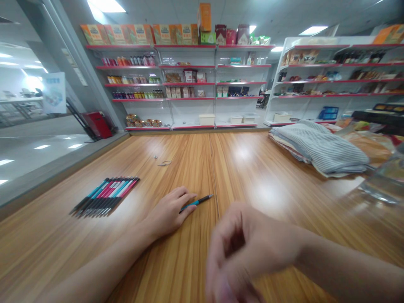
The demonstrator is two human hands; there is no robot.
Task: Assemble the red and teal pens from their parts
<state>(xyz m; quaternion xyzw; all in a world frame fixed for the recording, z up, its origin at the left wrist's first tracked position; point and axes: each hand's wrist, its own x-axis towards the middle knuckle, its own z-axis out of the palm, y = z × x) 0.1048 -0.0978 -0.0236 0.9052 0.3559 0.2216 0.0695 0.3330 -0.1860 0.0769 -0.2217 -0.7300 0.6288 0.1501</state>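
Note:
My left hand (172,210) rests on the wooden table, closed round a blue pen (195,203) with a black grip. The pen's tip points right, and its other end is hidden under the hand. In front of me my right hand (243,248) is raised, its fingers curled downward and smeared by motion. Whether it holds anything does not show. Left of my left hand, several pens (105,195) in blue, red and white with black grips lie side by side in a neat row.
A thin ring-shaped loop (164,163) and a tiny shiny piece (155,157) lie farther back on the table (189,147). Folded striped cloths (318,147) are stacked at the right, beside a clear container (386,179). Stocked shelves (189,66) stand behind the table.

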